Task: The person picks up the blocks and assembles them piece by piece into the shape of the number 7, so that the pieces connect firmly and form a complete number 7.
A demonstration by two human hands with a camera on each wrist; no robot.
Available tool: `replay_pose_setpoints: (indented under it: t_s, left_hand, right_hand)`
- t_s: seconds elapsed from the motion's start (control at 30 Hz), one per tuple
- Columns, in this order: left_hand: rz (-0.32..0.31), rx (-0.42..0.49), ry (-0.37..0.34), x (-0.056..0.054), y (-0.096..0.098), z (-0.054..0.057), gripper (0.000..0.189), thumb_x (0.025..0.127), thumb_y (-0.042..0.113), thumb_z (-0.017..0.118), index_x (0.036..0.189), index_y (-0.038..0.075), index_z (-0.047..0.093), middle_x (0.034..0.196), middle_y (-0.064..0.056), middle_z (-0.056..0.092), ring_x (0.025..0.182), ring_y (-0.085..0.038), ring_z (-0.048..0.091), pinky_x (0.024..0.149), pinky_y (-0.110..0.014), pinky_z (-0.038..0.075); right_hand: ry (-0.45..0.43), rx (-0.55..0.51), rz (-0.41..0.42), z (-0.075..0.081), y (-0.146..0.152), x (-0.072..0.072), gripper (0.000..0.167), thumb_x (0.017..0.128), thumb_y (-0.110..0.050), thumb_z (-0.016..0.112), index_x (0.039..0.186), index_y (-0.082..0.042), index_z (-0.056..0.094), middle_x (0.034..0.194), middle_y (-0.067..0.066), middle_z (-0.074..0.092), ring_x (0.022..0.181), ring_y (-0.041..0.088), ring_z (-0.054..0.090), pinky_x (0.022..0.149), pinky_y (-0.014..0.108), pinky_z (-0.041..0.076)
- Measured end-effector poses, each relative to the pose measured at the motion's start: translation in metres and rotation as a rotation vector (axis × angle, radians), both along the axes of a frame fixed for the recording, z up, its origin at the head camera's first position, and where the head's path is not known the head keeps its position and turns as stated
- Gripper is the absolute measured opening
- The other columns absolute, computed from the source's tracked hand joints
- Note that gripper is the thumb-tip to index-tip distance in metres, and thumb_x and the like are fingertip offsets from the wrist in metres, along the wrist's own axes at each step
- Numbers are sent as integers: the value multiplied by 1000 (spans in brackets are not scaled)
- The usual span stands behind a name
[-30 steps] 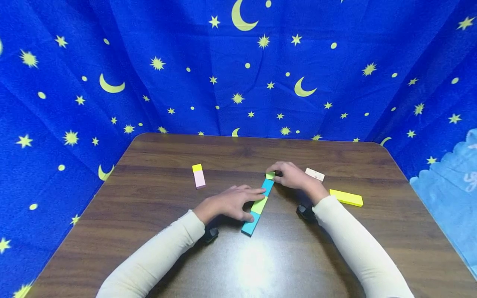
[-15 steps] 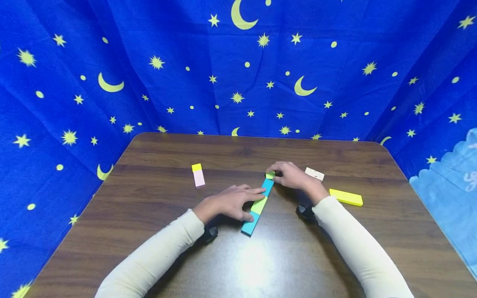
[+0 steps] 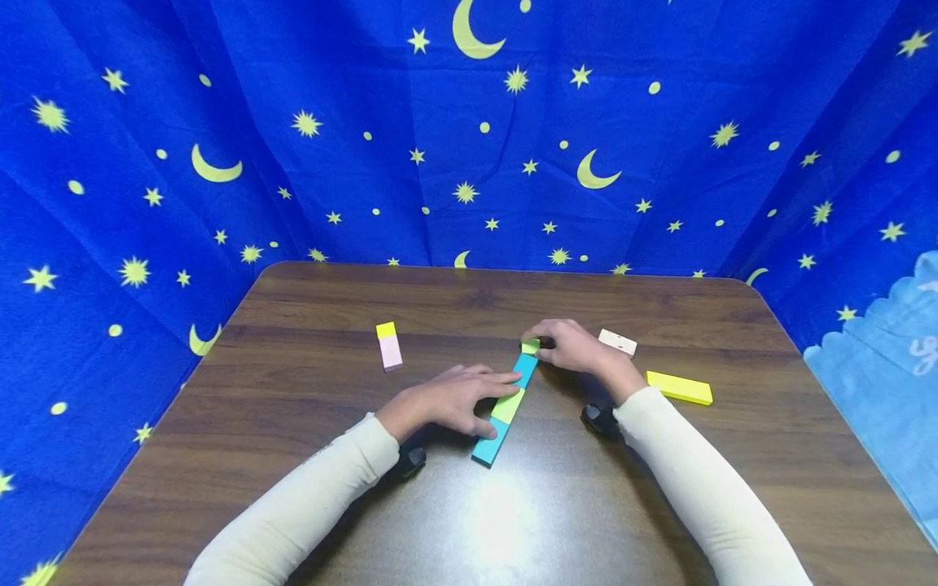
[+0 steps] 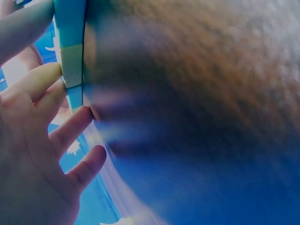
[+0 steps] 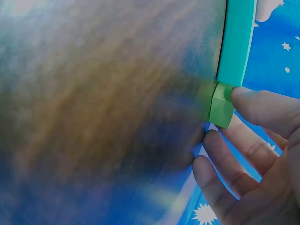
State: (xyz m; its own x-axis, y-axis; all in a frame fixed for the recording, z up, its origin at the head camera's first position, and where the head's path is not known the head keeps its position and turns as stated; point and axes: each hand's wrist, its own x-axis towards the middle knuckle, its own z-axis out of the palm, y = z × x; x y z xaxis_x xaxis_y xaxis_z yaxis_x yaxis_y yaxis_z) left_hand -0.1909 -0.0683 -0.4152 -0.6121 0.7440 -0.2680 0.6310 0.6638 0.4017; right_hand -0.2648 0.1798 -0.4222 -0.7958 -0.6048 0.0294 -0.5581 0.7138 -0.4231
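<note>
A slanting line of flat blocks lies end to end on the table: a blue block (image 3: 488,450) nearest me, a lime green block (image 3: 507,407), another blue block (image 3: 526,365), and a small green block (image 3: 531,347) at the far end. My left hand (image 3: 456,400) is spread along the line's left side, its thumb at the near blue block and outstretched fingers at the farther blue one. My right hand (image 3: 570,345) pinches the small green block (image 5: 222,110) between thumb and finger. That block meets the end of the blue block (image 5: 238,42) in the right wrist view.
To the left lies a pink block (image 3: 392,353) with a yellow block (image 3: 385,330) at its far end. Right of my right hand are a whitish block (image 3: 618,342) with dark marks and a long yellow block (image 3: 679,388). A blue star-and-moon curtain (image 3: 352,89) stands behind the table.
</note>
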Motion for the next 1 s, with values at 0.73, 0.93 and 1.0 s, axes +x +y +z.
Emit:
replay_pose_setpoints:
  t_s: [0.73,0.93,1.0]
  left_hand:
    - [-13,-2,-16,0,-1,-1,70,93,41,66,155,28,35,166,14,19,154,-29,22,123,-58,22]
    - [-13,1,-9,0,-2,0,70,93,41,66,154,29,35,166,14,19,154,-28,23,122,-58,22]
    - [-12,3,-6,1,-2,0,70,93,41,66,154,29,36,166,14,19,154,-28,22,123,-58,22]
  right_hand:
    - [8,-8,14,4,5,3,39,90,-5,67,128,-8,64,129,16,63,121,35,60,102,54,49]
    - [55,-21,1,14,35,13,45,87,-2,68,132,-4,61,133,18,61,124,38,57,105,57,45]
    - [59,3,-20,16,50,18,45,88,-3,68,132,-3,60,133,18,61,123,38,58,105,57,46]
